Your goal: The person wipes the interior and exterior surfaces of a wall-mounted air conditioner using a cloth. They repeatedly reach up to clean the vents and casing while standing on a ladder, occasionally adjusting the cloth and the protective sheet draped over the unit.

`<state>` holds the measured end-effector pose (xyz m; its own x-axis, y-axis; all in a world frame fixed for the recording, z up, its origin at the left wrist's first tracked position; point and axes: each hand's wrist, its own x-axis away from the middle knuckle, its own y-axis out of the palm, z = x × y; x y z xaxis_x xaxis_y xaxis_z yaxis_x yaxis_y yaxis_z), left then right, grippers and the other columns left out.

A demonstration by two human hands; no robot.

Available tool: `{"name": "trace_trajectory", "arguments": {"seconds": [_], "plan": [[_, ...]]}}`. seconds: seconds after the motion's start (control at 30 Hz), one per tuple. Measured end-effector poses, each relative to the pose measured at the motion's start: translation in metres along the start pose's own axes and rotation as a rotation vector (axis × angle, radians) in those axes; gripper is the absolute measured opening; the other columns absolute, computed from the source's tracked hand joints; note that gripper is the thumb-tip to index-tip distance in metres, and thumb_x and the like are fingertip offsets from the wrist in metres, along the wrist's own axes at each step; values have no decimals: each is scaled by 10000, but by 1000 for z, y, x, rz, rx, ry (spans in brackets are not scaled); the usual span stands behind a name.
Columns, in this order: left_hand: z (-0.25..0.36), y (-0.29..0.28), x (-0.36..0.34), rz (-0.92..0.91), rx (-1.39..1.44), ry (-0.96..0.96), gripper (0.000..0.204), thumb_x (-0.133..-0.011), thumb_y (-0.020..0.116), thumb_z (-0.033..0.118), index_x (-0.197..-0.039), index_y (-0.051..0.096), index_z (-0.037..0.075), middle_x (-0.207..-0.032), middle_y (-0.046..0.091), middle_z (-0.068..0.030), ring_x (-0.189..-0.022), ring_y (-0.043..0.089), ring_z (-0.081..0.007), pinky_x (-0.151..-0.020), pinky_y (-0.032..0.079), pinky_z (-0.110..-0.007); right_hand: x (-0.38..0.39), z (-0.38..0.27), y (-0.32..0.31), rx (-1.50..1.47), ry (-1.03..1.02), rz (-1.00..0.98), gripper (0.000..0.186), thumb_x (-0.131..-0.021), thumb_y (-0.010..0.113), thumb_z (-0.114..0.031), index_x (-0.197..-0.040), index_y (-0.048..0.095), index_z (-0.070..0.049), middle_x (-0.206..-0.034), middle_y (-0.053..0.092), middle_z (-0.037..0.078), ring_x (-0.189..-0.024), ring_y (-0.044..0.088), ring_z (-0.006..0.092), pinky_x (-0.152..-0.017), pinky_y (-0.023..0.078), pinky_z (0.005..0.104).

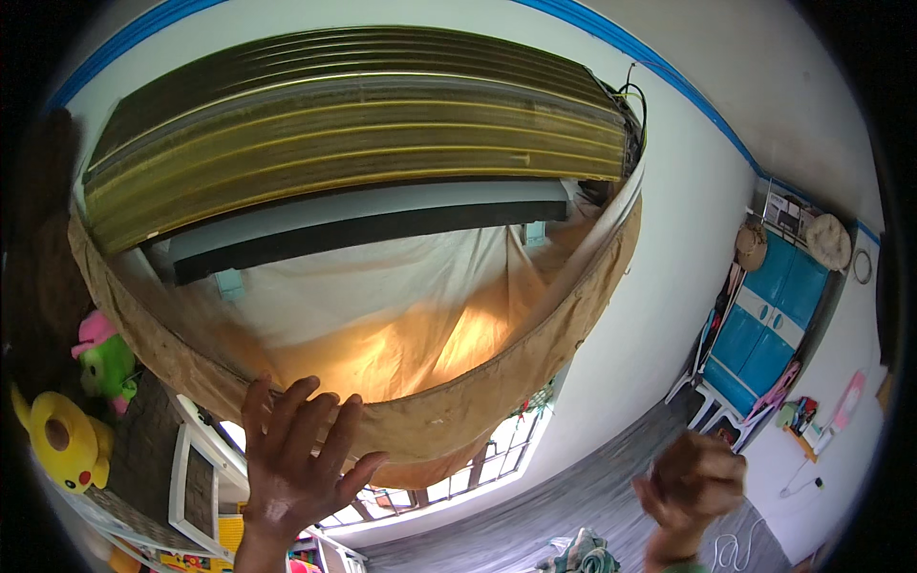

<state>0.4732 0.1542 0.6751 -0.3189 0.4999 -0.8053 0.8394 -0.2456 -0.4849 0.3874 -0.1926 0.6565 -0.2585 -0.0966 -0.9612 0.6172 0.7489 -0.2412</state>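
Observation:
A wall air conditioner [382, 134] with its cover off shows yellow-tinted metal fins across the top of the view. Under it hangs a tan cloth catch bag [478, 406], its rim curving from one end of the unit to the other and its pale inside lit orange. A grey-and-black strip [382, 222] runs along the unit's lower edge. My left hand [301, 454] is at the bag's front rim, fingers spread and stretched upward, fingertips at the cloth. My right hand [693, 482] is held apart at the lower right, curled closed and slightly blurred; anything inside it is hidden.
Loose wires [630, 100] stick out at the unit's right end. A yellow plush toy [69, 441] and a green-and-pink plush [103, 363] sit at the left. A blue cabinet [769, 315] and white chair [716, 411] stand far right. A barred window [468, 482] shows behind the bag.

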Motion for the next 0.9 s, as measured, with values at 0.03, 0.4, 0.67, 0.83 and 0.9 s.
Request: {"name": "trace_trajectory", "arguments": {"seconds": [0.03, 0.4, 0.67, 0.83, 0.9], "plan": [[5, 5, -5, 1, 18, -14, 507, -814, 725, 505, -1045, 700, 55, -941, 624, -100, -1027, 607, -299, -1031, 374, -620, 10, 1, 8, -199, 113, 70, 265, -810, 809, -241, -946, 616, -122, -1093, 652, 129, -937, 669, 242, -763, 561, 378], [196, 148, 199, 173, 959, -366, 201, -736, 752, 167, -874, 650, 62, -833, 655, -83, -827, 622, -283, -744, 507, -427, 247, 1, 62, -259, 681, -747, 384, -895, 724, -325, -1225, 660, -138, -1055, 707, 108, -884, 711, 296, -725, 586, 385], [335, 222, 621, -688, 665, -960, 136, -848, 683, 143, -893, 650, 18, -810, 656, -159, -779, 613, -359, -702, 484, -451, 462, -84, 12, -251, 1055, -710, 431, -927, 672, -378, -1285, 612, -146, -1081, 685, 78, -917, 694, 255, -773, 561, 358], [349, 255, 748, -663, 307, -1100, 188, -925, 594, 217, -975, 677, 57, -855, 677, -137, -813, 648, -276, -676, 489, -427, 595, -164, 25, -221, 1286, -519, 396, -936, 677, -338, -1255, 627, -109, -1042, 684, 99, -910, 697, 234, -785, 562, 351], [367, 259, 755, -805, 427, -1013, 190, -925, 595, 220, -984, 677, 59, -862, 679, -133, -819, 649, -272, -678, 490, -426, 630, -189, 35, -165, 1364, -436, 383, -935, 680, -322, -1243, 628, -100, -1008, 684, 95, -889, 695, 235, -778, 559, 355]]}}
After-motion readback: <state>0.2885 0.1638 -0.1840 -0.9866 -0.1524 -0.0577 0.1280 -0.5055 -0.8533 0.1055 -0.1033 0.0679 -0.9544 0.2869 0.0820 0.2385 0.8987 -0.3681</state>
